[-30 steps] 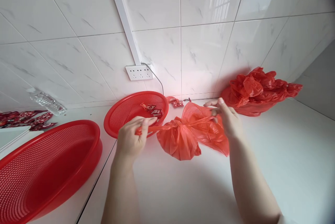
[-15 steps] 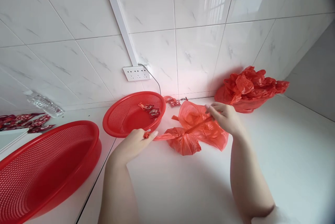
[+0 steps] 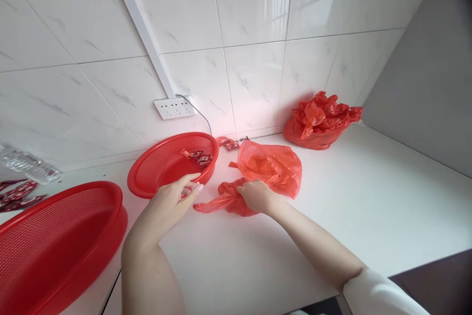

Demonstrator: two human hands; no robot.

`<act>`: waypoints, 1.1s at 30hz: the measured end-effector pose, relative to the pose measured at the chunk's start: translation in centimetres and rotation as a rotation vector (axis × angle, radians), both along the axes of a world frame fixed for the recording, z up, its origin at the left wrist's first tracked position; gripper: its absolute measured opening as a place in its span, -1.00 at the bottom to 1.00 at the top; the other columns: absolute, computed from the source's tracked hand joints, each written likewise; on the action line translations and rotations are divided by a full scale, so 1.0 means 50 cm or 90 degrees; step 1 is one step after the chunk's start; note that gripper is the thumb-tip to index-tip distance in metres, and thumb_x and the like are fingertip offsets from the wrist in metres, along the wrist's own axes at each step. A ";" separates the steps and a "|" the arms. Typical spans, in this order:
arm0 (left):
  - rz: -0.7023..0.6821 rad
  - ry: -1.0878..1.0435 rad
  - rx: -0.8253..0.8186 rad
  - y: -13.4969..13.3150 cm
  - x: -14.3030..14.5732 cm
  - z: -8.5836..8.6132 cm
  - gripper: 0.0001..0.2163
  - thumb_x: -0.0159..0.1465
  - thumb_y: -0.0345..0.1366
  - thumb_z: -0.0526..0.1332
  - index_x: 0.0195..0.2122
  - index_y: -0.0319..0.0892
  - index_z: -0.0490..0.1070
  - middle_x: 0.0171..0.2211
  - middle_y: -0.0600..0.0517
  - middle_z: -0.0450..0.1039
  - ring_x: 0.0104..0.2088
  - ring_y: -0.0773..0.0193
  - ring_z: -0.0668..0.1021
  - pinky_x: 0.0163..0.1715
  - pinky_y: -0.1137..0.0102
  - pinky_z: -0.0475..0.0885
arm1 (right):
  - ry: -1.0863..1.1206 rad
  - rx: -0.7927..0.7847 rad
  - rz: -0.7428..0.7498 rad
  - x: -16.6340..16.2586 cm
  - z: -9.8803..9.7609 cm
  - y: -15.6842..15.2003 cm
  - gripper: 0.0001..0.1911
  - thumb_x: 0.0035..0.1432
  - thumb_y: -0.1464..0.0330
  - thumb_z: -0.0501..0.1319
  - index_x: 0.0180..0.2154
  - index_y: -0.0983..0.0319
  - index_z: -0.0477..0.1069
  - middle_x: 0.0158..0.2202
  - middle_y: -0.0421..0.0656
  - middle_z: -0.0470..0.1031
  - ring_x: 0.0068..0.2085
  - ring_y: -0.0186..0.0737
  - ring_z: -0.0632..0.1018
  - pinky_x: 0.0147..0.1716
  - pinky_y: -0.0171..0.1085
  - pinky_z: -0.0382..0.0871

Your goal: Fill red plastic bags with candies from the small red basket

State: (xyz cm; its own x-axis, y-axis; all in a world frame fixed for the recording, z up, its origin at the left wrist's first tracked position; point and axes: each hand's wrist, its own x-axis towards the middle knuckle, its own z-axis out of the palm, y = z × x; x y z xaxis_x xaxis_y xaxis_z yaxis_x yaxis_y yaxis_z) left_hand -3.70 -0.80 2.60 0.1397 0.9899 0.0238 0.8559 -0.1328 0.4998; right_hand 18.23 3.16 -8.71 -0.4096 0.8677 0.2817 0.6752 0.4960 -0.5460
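A small tied red plastic bag (image 3: 224,199) lies on the white counter, with a loose strip of it trailing left. My right hand (image 3: 254,195) is closed on the bag's top. My left hand (image 3: 173,200) sits just left of the strip, fingers stretched out and apart, holding nothing, next to the small red basket (image 3: 155,170). Several red wrapped sweets (image 3: 197,157) lie in that basket. A flat red bag (image 3: 271,165) lies behind my right hand.
A large red basket (image 3: 55,241) stands at the front left. A heap of red plastic bags (image 3: 319,118) sits in the back right corner. A wall socket (image 3: 173,107) with a cable, a plastic bottle (image 3: 29,167) and red wrappers (image 3: 18,192) are at the left.
My right hand dropped from the bag's stretched strip onto the bag itself. My left hand let go of the strip's end and opened. The view swung to the right.
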 end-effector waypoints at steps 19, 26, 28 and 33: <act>-0.037 0.054 -0.032 0.015 -0.004 -0.016 -0.56 0.24 0.09 0.07 0.04 0.04 0.43 -0.11 -0.07 0.57 -0.17 -0.01 0.61 -0.38 0.31 0.49 | -0.211 -0.199 -0.732 0.596 0.104 -0.198 -0.66 0.06 0.53 0.07 -0.16 0.27 0.52 -0.18 0.19 0.53 -0.27 0.00 0.55 -0.45 -0.15 0.23; -0.039 0.056 -0.056 0.005 0.019 -0.009 -0.57 0.25 0.05 0.06 0.06 0.02 0.41 -0.12 -0.02 0.56 -0.11 0.05 0.59 -0.27 0.32 0.47 | 0.042 -0.001 -0.409 0.387 0.102 -0.113 -0.77 0.21 0.41 0.07 -0.18 0.19 0.49 -0.14 -0.05 0.57 -0.18 -0.10 0.58 -0.20 -0.15 0.42; -0.067 0.055 -0.037 0.001 0.028 -0.007 -0.61 0.26 0.02 0.05 0.01 0.01 0.43 -0.18 -0.02 0.57 -0.20 0.07 0.61 -0.34 0.33 0.46 | 0.065 -0.021 -0.211 0.287 0.065 -0.072 -0.74 0.22 0.43 0.05 -0.19 0.13 0.50 -0.10 -0.12 0.56 -0.15 -0.14 0.57 -0.19 -0.16 0.44; -0.083 0.078 -0.038 -0.006 0.035 -0.007 -0.59 0.29 0.00 0.02 0.07 0.00 0.40 -0.24 -0.02 0.57 -0.26 0.09 0.61 -0.37 0.35 0.42 | 0.047 -0.059 -0.109 0.106 -0.045 0.010 -0.77 0.11 0.36 0.24 -0.15 0.17 0.51 0.03 0.06 0.49 -0.18 0.09 0.60 -0.38 -0.07 0.47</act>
